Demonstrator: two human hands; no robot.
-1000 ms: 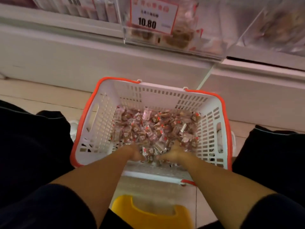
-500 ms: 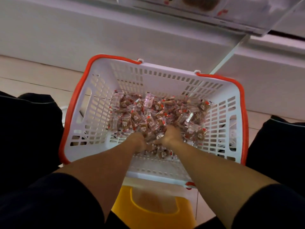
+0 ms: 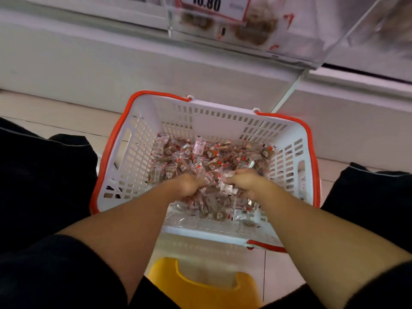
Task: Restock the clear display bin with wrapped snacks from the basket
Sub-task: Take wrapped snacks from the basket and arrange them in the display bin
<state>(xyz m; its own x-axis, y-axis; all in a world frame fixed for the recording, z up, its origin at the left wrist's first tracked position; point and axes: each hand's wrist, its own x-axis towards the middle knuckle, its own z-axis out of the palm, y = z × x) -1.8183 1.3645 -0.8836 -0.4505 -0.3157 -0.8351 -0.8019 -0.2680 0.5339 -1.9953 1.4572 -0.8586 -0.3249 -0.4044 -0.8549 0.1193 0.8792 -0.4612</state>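
Snacks point(image 3: 207, 157), wrapped: heaped in basket point(image 3: 223, 112), below the far clear display bin point(image 3: 256, 30). Left hand point(image 3: 188, 186), right hand point(image 3: 246, 182): curled around one shared scoop. Risk: slippery wrappers spilling floorward during lift.

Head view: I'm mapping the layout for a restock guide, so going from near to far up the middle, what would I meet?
Yellow stool → near rim of the basket → the two hands, left hand and right hand, gripping wrapped snacks → far basket wall → white shelf base → clear display bin with its price tag.
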